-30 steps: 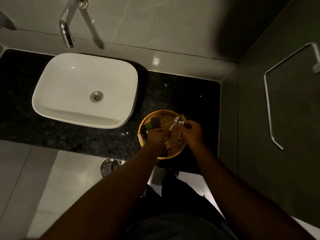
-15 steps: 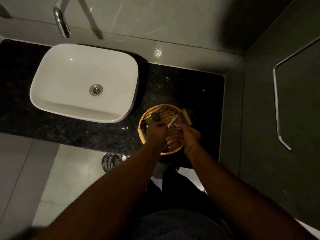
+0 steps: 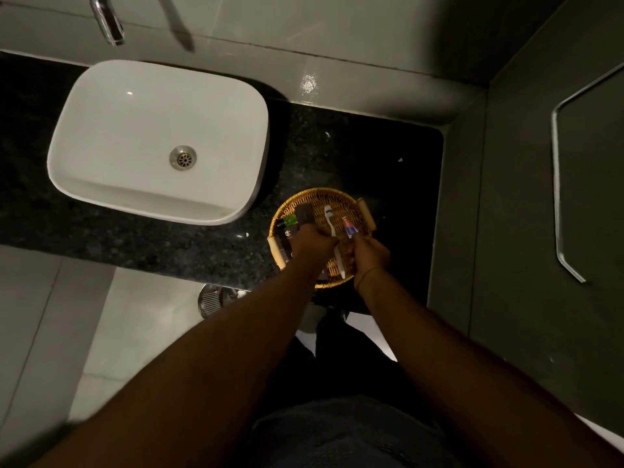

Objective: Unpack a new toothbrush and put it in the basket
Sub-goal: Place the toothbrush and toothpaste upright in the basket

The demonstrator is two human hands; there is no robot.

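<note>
A round wicker basket [image 3: 322, 194] with two wooden handles sits on the dark granite counter [image 3: 189, 251], right of the sink. A white toothbrush [image 3: 330, 221] lies over the basket with its head pointing away from me; my left hand [image 3: 312, 243] grips its handle near the middle. My right hand [image 3: 369, 255] holds a small red-and-blue toothpaste tube [image 3: 349, 227] just right of the brush. Dark sachets and a small green item [image 3: 289, 219] lie in the basket's left half, partly hidden by my left hand.
A white rectangular basin [image 3: 135, 136] with a metal drain stands at the left, a chrome tap [image 3: 109, 23] above it. A grey wall with a metal rail [image 3: 557, 197] closes the right side. A metal bin lid [image 3: 211, 300] shows below the counter edge.
The toothbrush has come down and now lies lengthwise over the basket in my left hand. The toothpaste tube in my right hand has come into view beside it. The camera has tilted slightly.
</note>
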